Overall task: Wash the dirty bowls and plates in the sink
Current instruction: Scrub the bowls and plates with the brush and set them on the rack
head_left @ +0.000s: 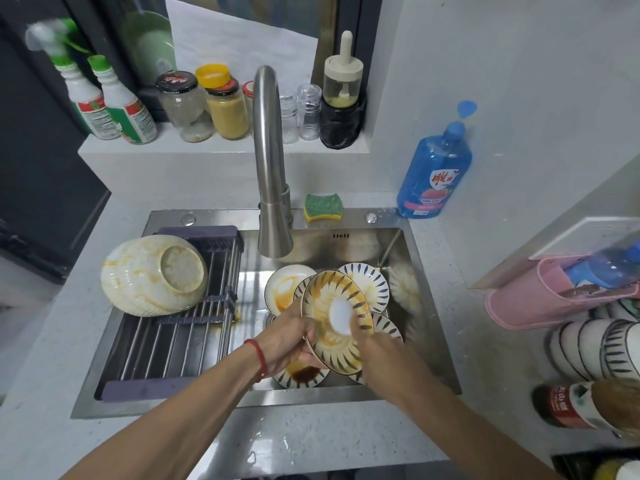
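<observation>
My left hand (287,341) grips the lower left rim of a blue-striped plate (322,337) smeared with orange, held tilted above the steel sink (433,341). My right hand (377,355) is blurred against the plate's right side, with a white patch at its fingertips; what it holds is unclear. Under them lie more dirty striped plates, one at the back left (285,285), one at the back right (369,285) and one with dark sauce (304,375) at the front. A large stained bowl (152,275) rests upside down on the drain rack (166,344).
The tap (272,188) arches over the sink's back, with no water running. A green and yellow sponge (322,206) and a blue dish soap bottle (434,168) stand behind the sink. Jars and spray bottles line the ledge. Stacked bowls (595,348) and a pink holder (554,296) crowd the right.
</observation>
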The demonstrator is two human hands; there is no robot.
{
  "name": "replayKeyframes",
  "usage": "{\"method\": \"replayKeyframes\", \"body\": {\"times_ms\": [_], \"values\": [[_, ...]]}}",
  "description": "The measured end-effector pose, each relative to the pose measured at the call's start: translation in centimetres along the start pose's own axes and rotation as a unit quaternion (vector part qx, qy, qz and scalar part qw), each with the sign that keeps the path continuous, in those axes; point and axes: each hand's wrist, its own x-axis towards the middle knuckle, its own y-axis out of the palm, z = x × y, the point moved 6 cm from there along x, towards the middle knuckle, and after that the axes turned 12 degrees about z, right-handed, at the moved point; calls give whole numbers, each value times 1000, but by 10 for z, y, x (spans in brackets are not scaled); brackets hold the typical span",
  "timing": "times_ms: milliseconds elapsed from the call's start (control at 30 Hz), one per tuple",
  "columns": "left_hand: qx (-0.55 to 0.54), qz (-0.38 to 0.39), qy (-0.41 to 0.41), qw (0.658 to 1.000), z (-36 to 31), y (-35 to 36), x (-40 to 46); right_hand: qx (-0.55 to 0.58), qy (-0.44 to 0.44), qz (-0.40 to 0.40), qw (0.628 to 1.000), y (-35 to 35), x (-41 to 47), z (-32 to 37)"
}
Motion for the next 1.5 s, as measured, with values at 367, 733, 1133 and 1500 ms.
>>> {"method": "replayKeyframes", "body": {"times_ms": [367, 733, 1133, 1500], "values": [[-9, 10, 15, 1000, 4, -6, 4, 35, 34, 16, 999, 9, -5, -3], [61, -14, 22, 998, -12, -11, 8, 36, 21, 47, 998, 16, -8, 3], [0, -73, -10, 997, -4, -50, 2, 257, -1, -91, 962, -12, 4, -58], [-119, -70, 7, 990, -4, -36, 10, 451, -8, -181, 874, -14, 10, -60]]}}
